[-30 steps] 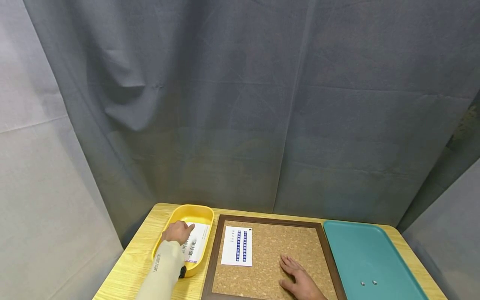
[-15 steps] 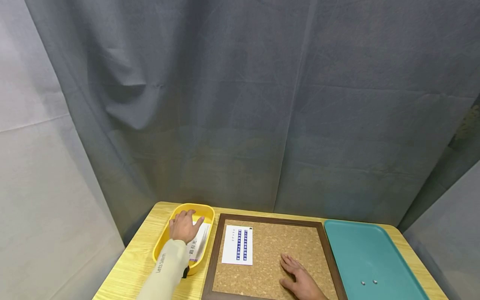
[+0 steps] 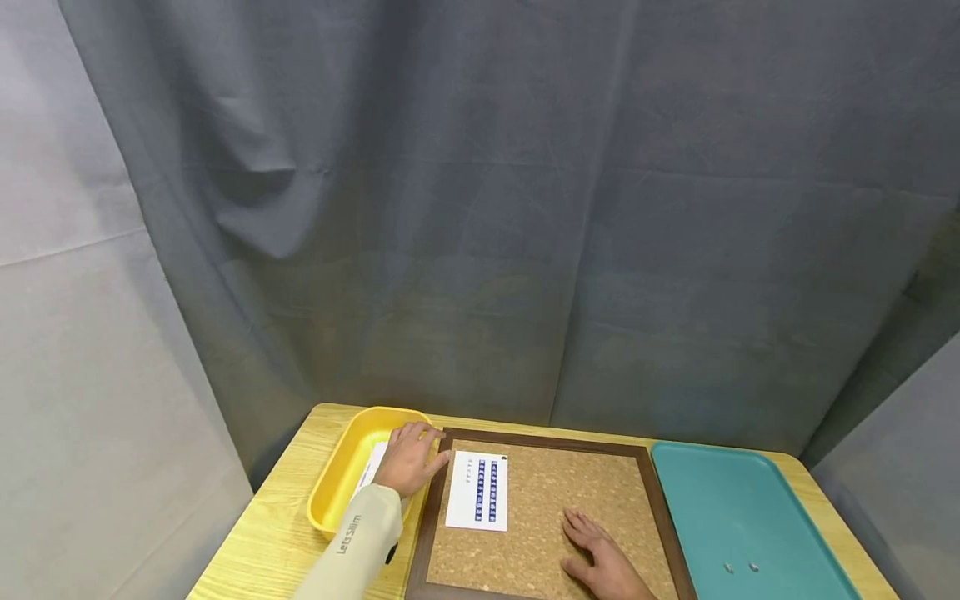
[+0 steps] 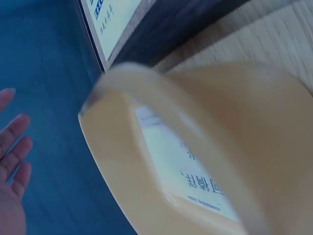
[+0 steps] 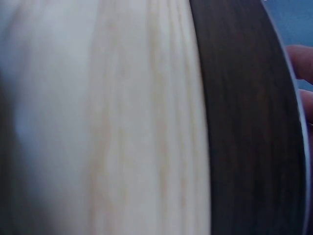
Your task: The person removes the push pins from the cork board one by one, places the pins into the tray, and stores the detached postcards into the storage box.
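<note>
Yellow and oblong, a smooth basin (image 3: 327,492) stood toward the tabletop's (image 3: 262,533) far left corner, a white printed sheet (image 3: 372,466) inside. We had our left hand (image 3: 411,461), fingers loosely outstretched, above the basin's right rim and the brown-framed rectangular cork board (image 3: 536,508). Our right hand (image 3: 600,555) rested relaxed on that board; a white, blue-striped card (image 3: 477,492) lay near its far left corner.

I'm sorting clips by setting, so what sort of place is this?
Probably a makeshift, screened-off work station: a gray curtain hangs close behind a wood-grain table, on which a framed cork board lies flat. What lies beyond the curtain isn't shown.
</note>
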Motion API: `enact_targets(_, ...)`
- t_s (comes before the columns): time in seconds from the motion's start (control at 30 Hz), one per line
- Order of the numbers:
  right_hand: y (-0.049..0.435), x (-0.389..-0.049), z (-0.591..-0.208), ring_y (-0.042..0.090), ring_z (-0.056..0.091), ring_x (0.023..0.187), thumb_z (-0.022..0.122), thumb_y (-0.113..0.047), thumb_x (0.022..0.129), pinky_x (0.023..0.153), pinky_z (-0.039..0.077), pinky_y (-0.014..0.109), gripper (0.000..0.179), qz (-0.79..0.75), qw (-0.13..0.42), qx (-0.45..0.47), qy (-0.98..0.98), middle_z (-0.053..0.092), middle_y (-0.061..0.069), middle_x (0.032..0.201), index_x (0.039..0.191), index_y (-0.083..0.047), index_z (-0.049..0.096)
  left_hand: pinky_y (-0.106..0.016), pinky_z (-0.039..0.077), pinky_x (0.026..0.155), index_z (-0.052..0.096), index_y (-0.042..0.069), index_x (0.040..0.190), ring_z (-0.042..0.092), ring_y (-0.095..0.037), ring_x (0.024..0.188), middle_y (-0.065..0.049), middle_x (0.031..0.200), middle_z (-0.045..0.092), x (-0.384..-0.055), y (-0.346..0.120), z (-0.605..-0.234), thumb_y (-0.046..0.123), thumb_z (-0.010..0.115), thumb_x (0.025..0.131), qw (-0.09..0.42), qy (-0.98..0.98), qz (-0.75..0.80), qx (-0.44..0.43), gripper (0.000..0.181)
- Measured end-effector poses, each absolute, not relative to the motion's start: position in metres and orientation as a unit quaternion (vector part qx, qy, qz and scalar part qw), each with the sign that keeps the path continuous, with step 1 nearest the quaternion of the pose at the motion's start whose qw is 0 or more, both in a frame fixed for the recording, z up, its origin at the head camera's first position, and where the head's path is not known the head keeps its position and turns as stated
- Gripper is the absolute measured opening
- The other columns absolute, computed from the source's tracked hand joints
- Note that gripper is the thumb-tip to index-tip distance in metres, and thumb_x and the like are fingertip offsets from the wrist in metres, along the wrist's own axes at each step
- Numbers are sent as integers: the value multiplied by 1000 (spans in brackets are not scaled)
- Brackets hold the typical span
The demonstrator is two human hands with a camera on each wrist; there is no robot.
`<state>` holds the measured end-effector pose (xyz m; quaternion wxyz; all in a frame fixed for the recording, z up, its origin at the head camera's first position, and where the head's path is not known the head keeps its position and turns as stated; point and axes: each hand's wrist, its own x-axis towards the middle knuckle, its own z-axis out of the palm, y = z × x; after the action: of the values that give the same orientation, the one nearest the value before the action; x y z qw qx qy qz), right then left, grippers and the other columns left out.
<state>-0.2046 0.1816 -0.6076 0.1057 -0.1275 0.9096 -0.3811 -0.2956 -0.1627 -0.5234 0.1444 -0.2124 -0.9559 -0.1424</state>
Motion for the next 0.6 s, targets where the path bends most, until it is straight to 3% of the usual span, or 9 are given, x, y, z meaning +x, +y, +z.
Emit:
enact_targets(0.3,181,-206,-607,48,24,138,65,-36,90,108,19,65,69,-381,116,-125,909,34,23,150,138,9,44,-43,37,104,64,13,114,49,-24,117,-4,119,58,-285,-141,-519,39,59,94,108,-952,-86,-273,33)
enact_targets(0.6,182,-205,-608,49,24,138,64,-36,90,108,18,66,69,-382,111,-137,907,34,25,150,137,10,45,-37,41,103,64,19,120,51,-20,119,0,122,58,-275,-122,-530,43,64,90,36,-944,-51,-325,38)
